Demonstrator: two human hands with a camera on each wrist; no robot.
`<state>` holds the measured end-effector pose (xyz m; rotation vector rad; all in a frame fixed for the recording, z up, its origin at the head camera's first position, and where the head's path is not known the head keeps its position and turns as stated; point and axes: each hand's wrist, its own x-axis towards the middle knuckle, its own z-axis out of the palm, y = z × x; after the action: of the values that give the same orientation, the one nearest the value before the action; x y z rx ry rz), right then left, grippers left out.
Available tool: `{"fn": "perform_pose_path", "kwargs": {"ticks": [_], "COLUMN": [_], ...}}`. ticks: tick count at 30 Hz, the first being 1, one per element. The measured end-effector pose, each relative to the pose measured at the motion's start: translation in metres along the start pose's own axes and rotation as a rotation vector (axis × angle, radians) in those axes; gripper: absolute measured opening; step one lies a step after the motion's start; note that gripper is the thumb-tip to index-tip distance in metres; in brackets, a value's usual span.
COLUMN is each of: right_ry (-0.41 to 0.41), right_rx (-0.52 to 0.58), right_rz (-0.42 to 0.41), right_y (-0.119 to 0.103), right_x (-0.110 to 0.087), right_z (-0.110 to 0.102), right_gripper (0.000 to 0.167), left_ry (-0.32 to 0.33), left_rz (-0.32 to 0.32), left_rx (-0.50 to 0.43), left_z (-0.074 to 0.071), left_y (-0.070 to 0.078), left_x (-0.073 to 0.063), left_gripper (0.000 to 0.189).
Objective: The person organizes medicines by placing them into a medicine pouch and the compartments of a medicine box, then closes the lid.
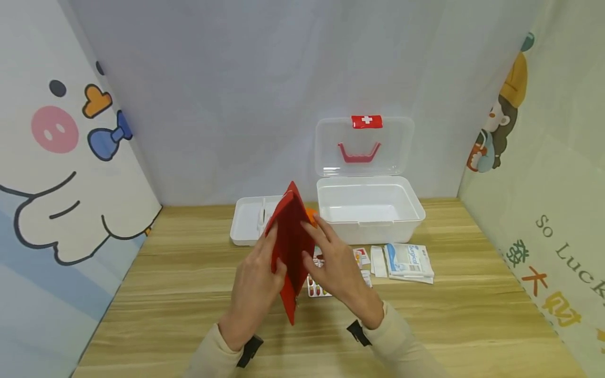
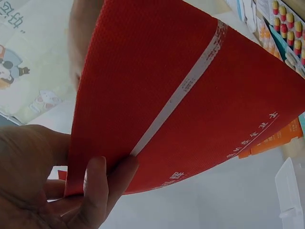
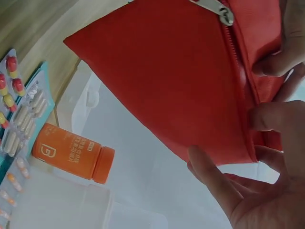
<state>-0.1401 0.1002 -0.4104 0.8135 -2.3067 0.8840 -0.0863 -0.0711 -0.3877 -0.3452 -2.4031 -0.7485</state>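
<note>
A red zippered pouch [image 1: 294,236] stands on edge between my two hands, above the table. My left hand [image 1: 255,281] grips its left side, with the thumb over the near edge and fingers along the outer face, which bears a white stripe and white lettering. My right hand [image 1: 337,265] holds the opposite side by the edge, fingers at the zipper in the right wrist view. A metal zipper pull [image 3: 225,14] shows near the top there. The pouch's interior is mostly hidden. Behind it are an orange bottle [image 3: 69,151] and capsule blister packs [image 1: 317,287].
At the back stands a white first-aid box [image 1: 394,231] with its clear lid [image 1: 364,136] raised. A white tray [image 1: 243,239] lies to its left. Surgical packets [image 1: 408,261] and small packets [image 1: 361,256] lie before the box on the wooden table [image 1: 179,294].
</note>
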Motion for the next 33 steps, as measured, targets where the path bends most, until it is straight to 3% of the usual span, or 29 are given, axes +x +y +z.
{"fn": "perform_pose_path", "kwargs": {"ticks": [6, 11, 18, 24, 33], "right_ry": [0.024, -0.005, -0.190, -0.391, -0.547], "right_rx": [0.045, 0.021, -0.147, -0.159, -0.195], "right_rz": [-0.050, -0.027, 0.028, 0.107, 0.193], "right_y": [-0.002, 0.007, 0.032, 0.056, 0.082], "right_x": [0.007, 0.010, 0.012, 0.008, -0.002], "right_z": [-0.009, -0.013, -0.016, -0.005, 0.007], "right_gripper": [0.056, 0.058, 0.051, 0.052, 0.054], "left_ry": [-0.019, -0.031, -0.053, -0.064, -0.093], "left_rz": [-0.032, -0.057, -0.095, -0.109, -0.122], "left_rx": [0.015, 0.028, 0.023, 0.037, 0.031], "left_z": [0.000, -0.003, -0.009, -0.012, -0.013], "left_y": [-0.008, -0.014, -0.019, -0.024, -0.027], "left_x": [0.001, 0.000, -0.002, -0.002, -0.004], "left_gripper": [0.071, 0.070, 0.069, 0.070, 0.071]}}
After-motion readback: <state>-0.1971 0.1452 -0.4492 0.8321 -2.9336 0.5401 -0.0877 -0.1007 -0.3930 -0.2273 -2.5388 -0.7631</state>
